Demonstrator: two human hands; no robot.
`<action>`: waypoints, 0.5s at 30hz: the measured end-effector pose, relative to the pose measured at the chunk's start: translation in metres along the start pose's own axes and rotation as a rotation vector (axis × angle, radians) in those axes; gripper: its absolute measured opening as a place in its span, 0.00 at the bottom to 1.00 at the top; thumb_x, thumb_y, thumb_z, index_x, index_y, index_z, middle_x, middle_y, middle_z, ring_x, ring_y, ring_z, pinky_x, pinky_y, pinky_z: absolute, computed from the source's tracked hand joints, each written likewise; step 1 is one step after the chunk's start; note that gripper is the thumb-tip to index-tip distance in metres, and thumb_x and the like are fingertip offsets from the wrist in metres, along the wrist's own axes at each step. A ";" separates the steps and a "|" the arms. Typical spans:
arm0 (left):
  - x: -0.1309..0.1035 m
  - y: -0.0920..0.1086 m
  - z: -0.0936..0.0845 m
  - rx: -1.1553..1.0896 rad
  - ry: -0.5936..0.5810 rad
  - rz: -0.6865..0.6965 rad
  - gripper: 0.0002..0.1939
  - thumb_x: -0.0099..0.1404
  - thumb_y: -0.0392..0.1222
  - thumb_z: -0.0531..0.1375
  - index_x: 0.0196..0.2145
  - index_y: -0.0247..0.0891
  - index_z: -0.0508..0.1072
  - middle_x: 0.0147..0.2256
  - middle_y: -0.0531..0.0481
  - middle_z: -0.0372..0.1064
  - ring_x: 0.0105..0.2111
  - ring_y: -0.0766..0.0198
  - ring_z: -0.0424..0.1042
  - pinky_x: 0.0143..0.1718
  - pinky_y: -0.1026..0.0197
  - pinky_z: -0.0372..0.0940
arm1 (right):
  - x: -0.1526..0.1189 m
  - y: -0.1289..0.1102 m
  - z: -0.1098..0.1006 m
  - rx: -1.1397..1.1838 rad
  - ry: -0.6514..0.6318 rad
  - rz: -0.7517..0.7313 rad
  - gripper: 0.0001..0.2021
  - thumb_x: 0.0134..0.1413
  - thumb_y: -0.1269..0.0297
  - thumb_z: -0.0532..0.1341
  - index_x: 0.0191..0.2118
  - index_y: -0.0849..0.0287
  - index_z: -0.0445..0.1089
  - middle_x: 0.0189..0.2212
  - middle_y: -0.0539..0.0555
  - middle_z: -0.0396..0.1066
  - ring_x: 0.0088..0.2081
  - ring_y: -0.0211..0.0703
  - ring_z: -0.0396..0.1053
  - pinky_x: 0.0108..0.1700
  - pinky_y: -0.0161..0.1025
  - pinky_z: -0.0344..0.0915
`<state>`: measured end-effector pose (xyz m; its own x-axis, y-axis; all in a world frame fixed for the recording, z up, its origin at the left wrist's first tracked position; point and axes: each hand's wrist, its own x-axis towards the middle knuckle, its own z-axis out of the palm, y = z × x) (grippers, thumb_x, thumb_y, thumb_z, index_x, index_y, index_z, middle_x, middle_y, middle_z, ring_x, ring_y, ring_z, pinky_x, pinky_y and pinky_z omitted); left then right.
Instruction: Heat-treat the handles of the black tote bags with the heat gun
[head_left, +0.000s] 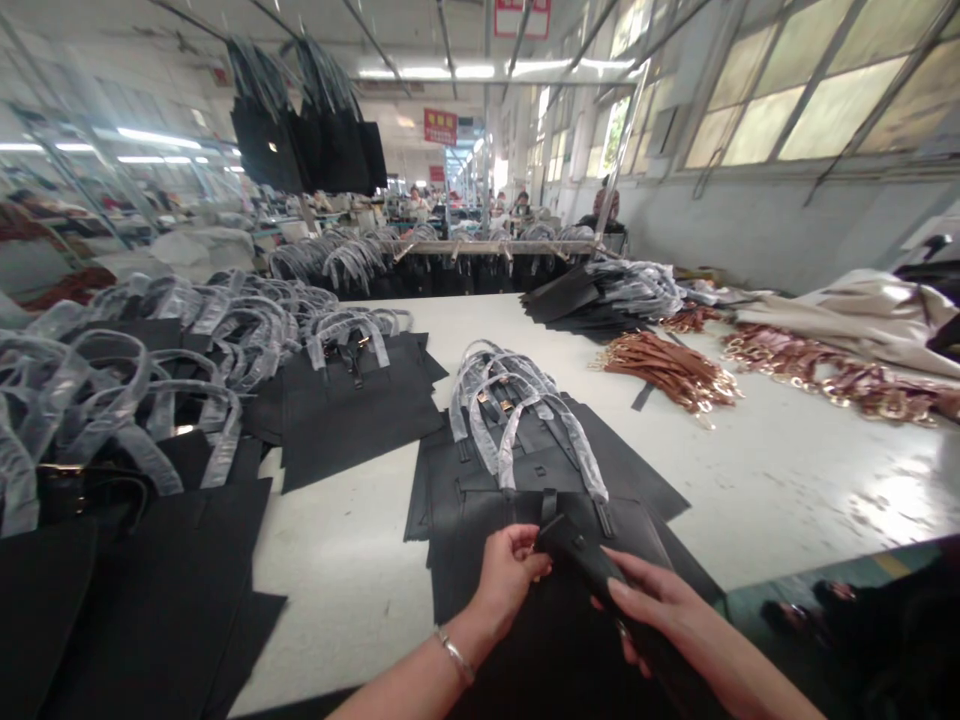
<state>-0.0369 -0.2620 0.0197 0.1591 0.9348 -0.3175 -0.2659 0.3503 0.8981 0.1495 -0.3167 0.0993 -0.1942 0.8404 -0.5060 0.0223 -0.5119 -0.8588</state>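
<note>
Across a stack of black bag panels in front of me lies a broad black leather strap. My right hand is closed round the strap, thumb on top. At the strap's far end, the fingers of my left hand are pinched together on its edge; the fingertips are partly hidden. The top panel carries a handle wrapped in clear plastic and a short black tab, just beyond the strap's end. Gold-coloured fittings show among the handles behind.
More black panels with wrapped handles cover the left of the white table. Brown straps with gold clasps lie at right, near another black stack and pale cloth. Black bags hang from a rail.
</note>
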 end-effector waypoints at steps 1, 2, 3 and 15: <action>0.001 0.000 0.000 -0.002 -0.002 0.006 0.17 0.43 0.34 0.70 0.33 0.31 0.74 0.26 0.49 0.72 0.23 0.67 0.68 0.26 0.66 0.60 | 0.003 -0.001 0.000 0.006 0.023 -0.013 0.34 0.50 0.50 0.65 0.60 0.58 0.59 0.34 0.54 0.74 0.20 0.37 0.70 0.19 0.31 0.65; 0.001 0.001 0.000 -0.009 0.001 0.008 0.17 0.43 0.34 0.70 0.33 0.30 0.75 0.26 0.49 0.72 0.23 0.67 0.68 0.26 0.66 0.60 | 0.005 -0.001 0.000 0.012 0.048 -0.025 0.34 0.49 0.50 0.65 0.60 0.58 0.59 0.33 0.54 0.74 0.20 0.37 0.70 0.19 0.31 0.65; 0.002 0.001 0.000 -0.019 0.007 0.007 0.17 0.43 0.34 0.70 0.33 0.30 0.75 0.26 0.48 0.72 0.23 0.67 0.68 0.26 0.66 0.60 | 0.006 -0.001 -0.001 0.016 0.070 -0.034 0.35 0.49 0.50 0.65 0.61 0.59 0.59 0.32 0.53 0.74 0.20 0.37 0.70 0.19 0.32 0.65; 0.006 -0.002 -0.005 -0.063 -0.032 -0.023 0.19 0.42 0.32 0.69 0.35 0.29 0.75 0.25 0.48 0.71 0.22 0.68 0.67 0.26 0.66 0.60 | 0.009 -0.016 0.004 -0.055 0.122 -0.087 0.36 0.50 0.49 0.64 0.62 0.62 0.58 0.20 0.47 0.70 0.19 0.38 0.67 0.21 0.33 0.63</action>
<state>-0.0400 -0.2563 0.0145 0.1959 0.9246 -0.3267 -0.3206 0.3752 0.8697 0.1437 -0.3013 0.1084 -0.0770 0.8984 -0.4324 0.0648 -0.4282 -0.9013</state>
